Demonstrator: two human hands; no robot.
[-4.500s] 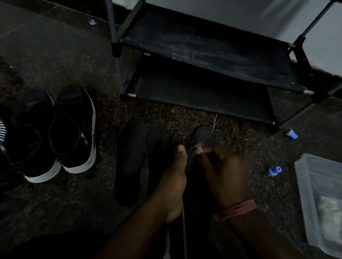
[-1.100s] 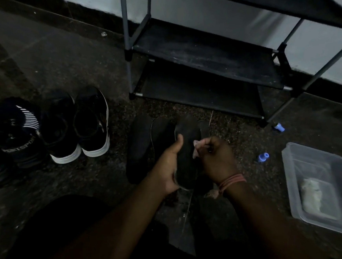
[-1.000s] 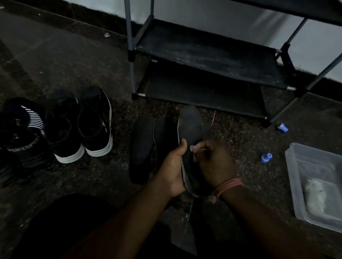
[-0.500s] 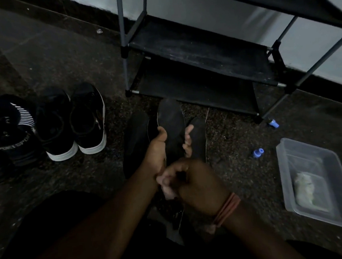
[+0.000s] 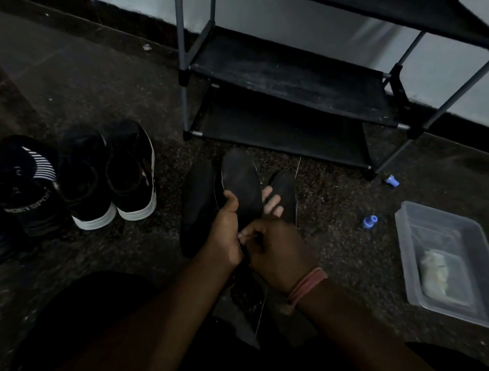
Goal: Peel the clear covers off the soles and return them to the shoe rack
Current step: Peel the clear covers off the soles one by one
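Observation:
My left hand (image 5: 226, 233) grips a dark insole (image 5: 241, 182) from behind, thumb on its front face, toe end pointing up toward the black shoe rack (image 5: 293, 73). My right hand (image 5: 275, 253) pinches at the insole's lower end, close to my left hand; a loose strip of clear cover (image 5: 255, 304) hangs down below the hands. Two more dark insoles lie on the floor, one on the left (image 5: 195, 206) and one on the right (image 5: 284, 191) of the held one.
A pair of black shoes with white soles (image 5: 111, 175) and darker sport shoes (image 5: 18, 191) stand at the left. A clear plastic tub (image 5: 454, 265) with a pale wad inside sits at the right. Two small blue caps (image 5: 369, 221) (image 5: 391, 180) lie on the floor.
The insole was raised and turned upright in my left hand. My right hand slid from its middle down to its lower end, and the clear film now trails below.

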